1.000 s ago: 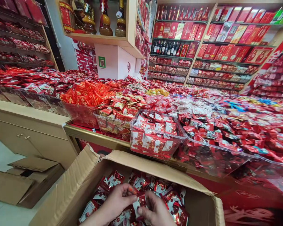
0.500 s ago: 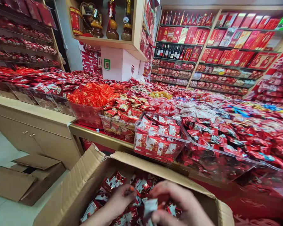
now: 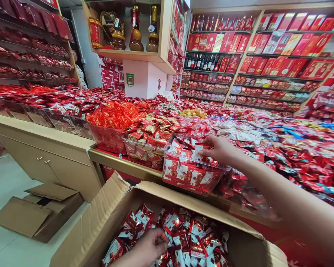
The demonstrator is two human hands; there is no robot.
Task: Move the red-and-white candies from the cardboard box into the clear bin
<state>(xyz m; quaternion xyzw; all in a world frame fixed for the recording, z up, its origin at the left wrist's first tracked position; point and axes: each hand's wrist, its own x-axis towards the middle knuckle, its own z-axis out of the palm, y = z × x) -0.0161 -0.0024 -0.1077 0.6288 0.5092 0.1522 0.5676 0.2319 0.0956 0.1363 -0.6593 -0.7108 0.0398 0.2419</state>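
- Reaching over the clear tub in the head view, the right hand has its thumb and fingers closed on a red-and-white packet, at the top of the rows of similar packets in that tub.
- The left hand is low inside the open carton, its fingers curled and touching the loose packets; whether it grasps one of them, I cannot tell.
- The carton is just in front of the clear tub, its flaps standing up, with the loose packets lying at all angles inside.
- The clear tub sits at the front edge of the counter, over its gold trim.
- Just left of it is a tub of gold-and-red packets, and beyond that a heap of bright orange-red packets.
- On the floor at left lies a second cardboard box, its flaps open.
- Bottles and red gift boxes fill the back shelves.
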